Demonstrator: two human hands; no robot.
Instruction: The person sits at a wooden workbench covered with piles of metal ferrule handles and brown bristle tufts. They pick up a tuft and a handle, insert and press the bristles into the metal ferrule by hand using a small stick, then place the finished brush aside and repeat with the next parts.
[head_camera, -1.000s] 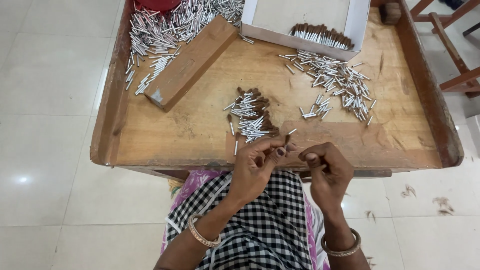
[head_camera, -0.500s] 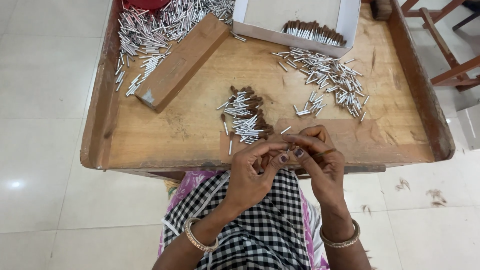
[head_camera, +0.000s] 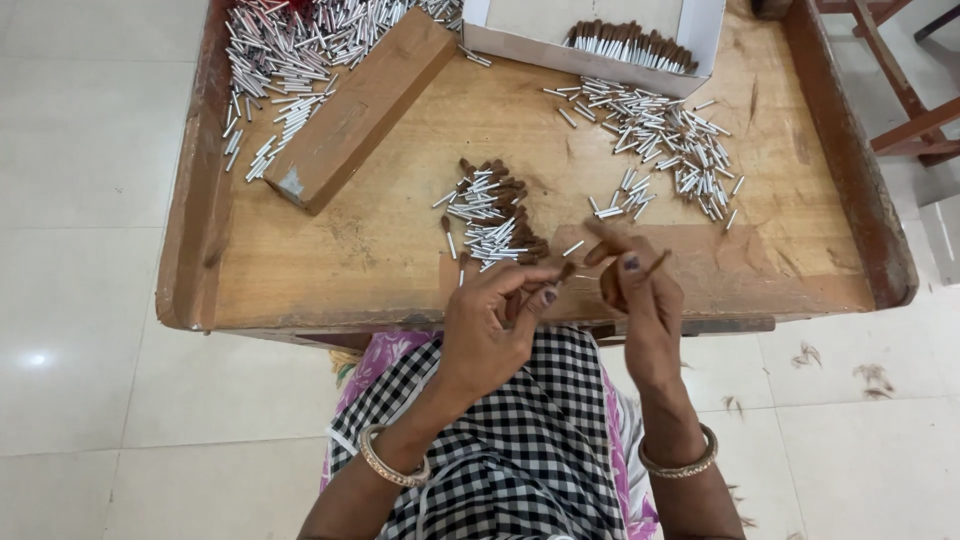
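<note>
Where the hands met half a second ago, they've parted: the left hand (head_camera: 495, 325) curls, pinching a brown-tipped stick (head_camera: 562, 272), while the right hand (head_camera: 640, 295) grips another stick (head_camera: 655, 264), both just above the tray (head_camera: 400, 260) edge, near the pile (head_camera: 492, 215).

Black-and-white checked cloth (head_camera: 520, 450), metal bangles (head_camera: 390, 462) (one per wrist)

Silver tubes (head_camera: 300, 60), brown-tipped in white box (head_camera: 590, 45). Brown wooden tray (head_camera: 380, 250), tan block (head_camera: 360, 110). Black-and-white checked cloth (head_camera: 520, 450), pink trim. Gold bangles (head_camera: 390, 465). White floor tiles (head_camera: 90, 200).
</note>
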